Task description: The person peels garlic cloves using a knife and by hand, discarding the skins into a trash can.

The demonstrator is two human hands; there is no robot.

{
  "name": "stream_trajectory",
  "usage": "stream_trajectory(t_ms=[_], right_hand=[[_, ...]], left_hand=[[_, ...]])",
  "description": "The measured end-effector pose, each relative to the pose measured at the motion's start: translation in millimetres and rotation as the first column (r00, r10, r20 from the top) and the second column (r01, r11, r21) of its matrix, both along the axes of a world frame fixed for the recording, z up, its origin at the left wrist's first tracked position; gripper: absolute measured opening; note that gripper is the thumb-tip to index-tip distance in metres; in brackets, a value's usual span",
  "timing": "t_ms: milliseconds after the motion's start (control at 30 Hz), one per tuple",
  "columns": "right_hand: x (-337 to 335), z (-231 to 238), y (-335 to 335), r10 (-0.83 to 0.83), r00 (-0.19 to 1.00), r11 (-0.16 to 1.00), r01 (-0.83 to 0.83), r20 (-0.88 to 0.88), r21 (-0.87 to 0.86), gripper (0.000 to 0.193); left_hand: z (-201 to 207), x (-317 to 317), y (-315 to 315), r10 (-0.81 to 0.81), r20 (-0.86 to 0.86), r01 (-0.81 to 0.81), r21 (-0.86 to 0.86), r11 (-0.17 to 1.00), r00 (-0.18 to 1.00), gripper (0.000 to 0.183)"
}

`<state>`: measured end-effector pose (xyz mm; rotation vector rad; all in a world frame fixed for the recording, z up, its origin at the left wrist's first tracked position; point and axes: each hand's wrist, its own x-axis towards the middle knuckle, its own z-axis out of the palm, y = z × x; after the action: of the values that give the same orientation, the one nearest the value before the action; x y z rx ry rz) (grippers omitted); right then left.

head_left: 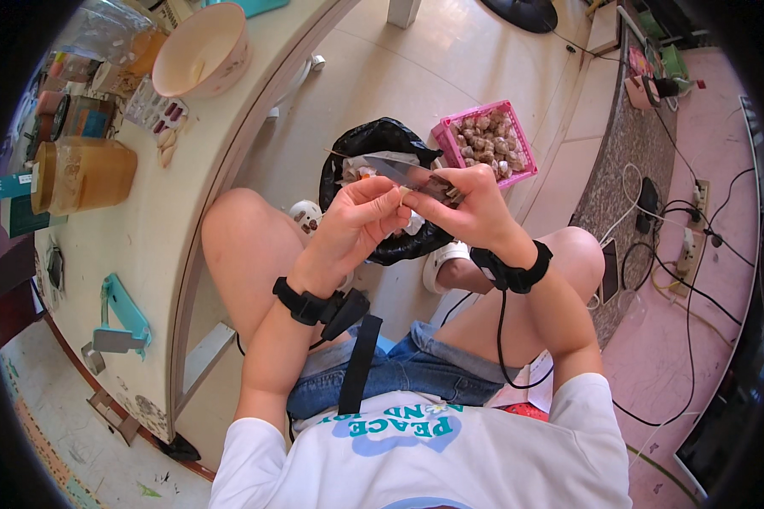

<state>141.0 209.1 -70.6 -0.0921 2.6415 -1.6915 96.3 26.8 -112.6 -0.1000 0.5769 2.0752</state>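
My left hand [356, 216] pinches a small pale garlic clove [404, 194] between thumb and fingertips. Beside it, my right hand [469, 204] grips a knife [392, 169] whose blade points left, and its thumb presses close to the clove. Fingers partly cover both the clove and the knife's handle. Both hands are over a bin lined with a black bag [378, 134], in which white paper and scraps lie. Just beyond my right hand stands a pink basket [444, 144] full of garlic bulbs [489, 144].
A table on the left bears a pink bowl [202, 53], loose cloves [167, 146], a yellow-lidded jar [93, 176] and a teal stand [126, 314]. Cables [683, 288] and a power strip [694, 229] lie at the right. My knees flank the bin.
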Motion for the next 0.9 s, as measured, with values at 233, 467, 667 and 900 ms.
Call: stream_trajectory(t_ms=[233,467,667,900], right_hand=[[-1,5,1,0.025,0.996,0.998,-0.019,0.088,-0.064,0.022],[-1,3,1,0.083,0.961,0.959,-0.005,0.262,-0.284,0.024],[-2,5,0,0.107,0.942,0.954,-0.008,0.317,-0.299,0.024],[-2,1,3,0.11,0.93,0.954,0.0,0.352,-0.299,0.024]], left_hand=[[3,-1,1,-0.006,-0.067,0.003,-0.034,0.999,0.998,0.012],[4,0,3,-0.01,-0.12,0.008,-0.014,1.0,0.993,0.015],[3,0,2,-0.017,-0.139,0.014,-0.025,1.0,0.99,0.02],[9,-1,4,-0.025,-0.161,0.028,0.011,1.0,0.987,0.022]])
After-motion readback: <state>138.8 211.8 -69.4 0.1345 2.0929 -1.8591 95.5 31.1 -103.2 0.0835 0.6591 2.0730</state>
